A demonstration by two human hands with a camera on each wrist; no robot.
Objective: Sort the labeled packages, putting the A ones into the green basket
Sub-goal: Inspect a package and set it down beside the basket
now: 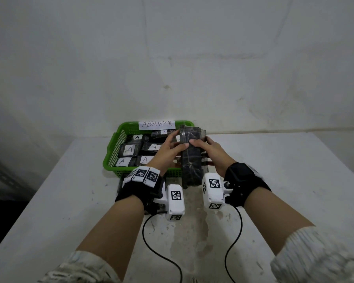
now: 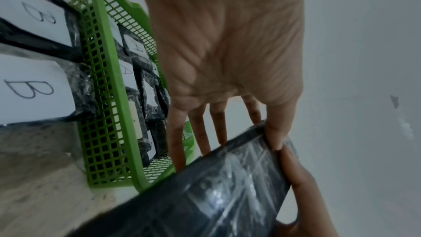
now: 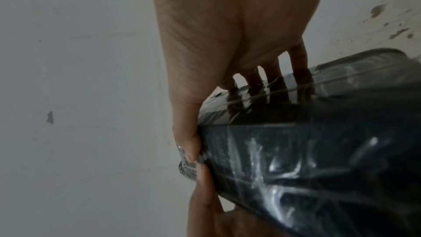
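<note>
A black package wrapped in clear film stands tilted on end over the right edge of the green basket; no label shows on it. My left hand grips its left side, thumb on the near face and fingers behind. My right hand grips the right side the same way, and the two thumbs almost touch. In the left wrist view the package lies across the fingertips of my left hand. In the right wrist view my right hand pinches the package at its edge.
Inside the basket lie several black packages marked A, and a paper sign reading ABNORMAL sits on its far rim. Two packages marked B lie on the white table just outside the basket's near wall. Black cables trail toward me.
</note>
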